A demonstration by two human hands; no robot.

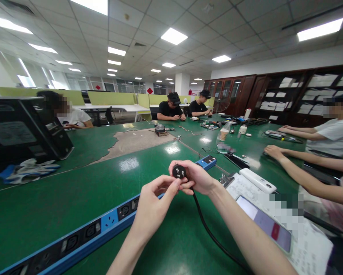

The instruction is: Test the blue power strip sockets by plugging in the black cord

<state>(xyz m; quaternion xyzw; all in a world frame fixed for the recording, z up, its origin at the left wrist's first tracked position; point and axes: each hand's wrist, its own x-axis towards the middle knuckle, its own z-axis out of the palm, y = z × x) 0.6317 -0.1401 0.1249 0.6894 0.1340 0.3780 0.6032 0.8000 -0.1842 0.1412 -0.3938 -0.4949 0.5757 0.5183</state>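
Just right of the middle of the head view, my right hand [198,177] holds a round black plug [179,172], its three metal pins facing me. The thumb and fingers of my left hand [160,194] are closed at the plug's lower left side. A thick black cable [205,225] hangs from below my right hand and curves down to the bottom edge. Beneath and behind my hands, a long blue and black power strip [109,220] runs diagonally across the green table [102,193].
A phone [264,223] and a white device [257,180] lie on papers [311,244] at right. Gloves [30,170] sit beside a black computer case [19,130] at left. Several people sit around the table; one person's hands [274,151] rest at right.
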